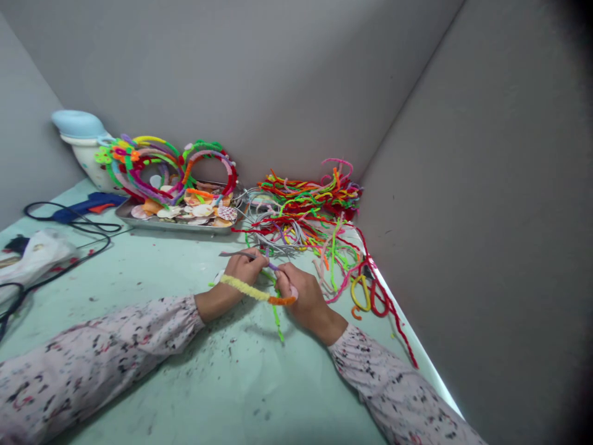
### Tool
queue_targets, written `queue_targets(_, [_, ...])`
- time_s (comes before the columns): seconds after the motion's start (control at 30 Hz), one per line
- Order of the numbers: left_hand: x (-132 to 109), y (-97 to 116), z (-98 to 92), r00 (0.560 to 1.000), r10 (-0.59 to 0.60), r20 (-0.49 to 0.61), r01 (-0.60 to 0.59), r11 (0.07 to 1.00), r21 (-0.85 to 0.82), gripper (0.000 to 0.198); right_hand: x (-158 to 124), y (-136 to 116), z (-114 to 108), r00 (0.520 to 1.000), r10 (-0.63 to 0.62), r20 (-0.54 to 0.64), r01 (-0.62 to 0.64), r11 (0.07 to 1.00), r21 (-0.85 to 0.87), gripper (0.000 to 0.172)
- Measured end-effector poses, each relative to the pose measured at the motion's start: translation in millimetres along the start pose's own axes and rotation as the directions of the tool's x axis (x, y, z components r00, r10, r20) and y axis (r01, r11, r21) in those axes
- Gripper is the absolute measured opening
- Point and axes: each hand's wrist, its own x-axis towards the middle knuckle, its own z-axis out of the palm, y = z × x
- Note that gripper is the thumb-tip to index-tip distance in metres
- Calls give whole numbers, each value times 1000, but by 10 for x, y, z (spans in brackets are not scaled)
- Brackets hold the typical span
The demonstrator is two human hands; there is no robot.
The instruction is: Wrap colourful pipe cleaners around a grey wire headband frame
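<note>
Between my two hands is a headband (245, 288) partly wrapped in fuzzy pipe cleaner. Its yellow and orange stretch curves toward me, and a bare grey end sticks out to the left. My left hand (238, 275) is closed in a pinch near that grey end. My right hand (306, 296) grips the band's other side, thumb against fingers. A short purple pipe cleaner (272, 266) shows between the fingertips. Just under the hands hangs a green pipe cleaner (277, 318); whether it is attached to the band I cannot tell.
Finished colourful headbands (152, 167) lean over a metal tray (185, 230) of seashells. Loose pipe cleaners (315, 201) and grey bands pile at the back right, with yellow-and-red-handled scissors (361, 293). A blue glue gun (86, 205), its black cord and a plastic bag (44, 253) lie left.
</note>
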Motion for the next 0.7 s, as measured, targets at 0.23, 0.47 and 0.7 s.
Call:
queue_targets(0.23, [-35,69,1,997,-24,75,28,998,-57,20,27,49,3,974,225,22,-218,911,350,24])
queue_targets(0.47, [-27,44,43,999,-26,44,32,991,-130,19,137,102,2,871,474,130,-441,637,632,21])
queue_targets(0.7, [-30,60,24,994,102,33,-94,978,-188,20,139,66,-28,872,464,154,-443,617,651,20])
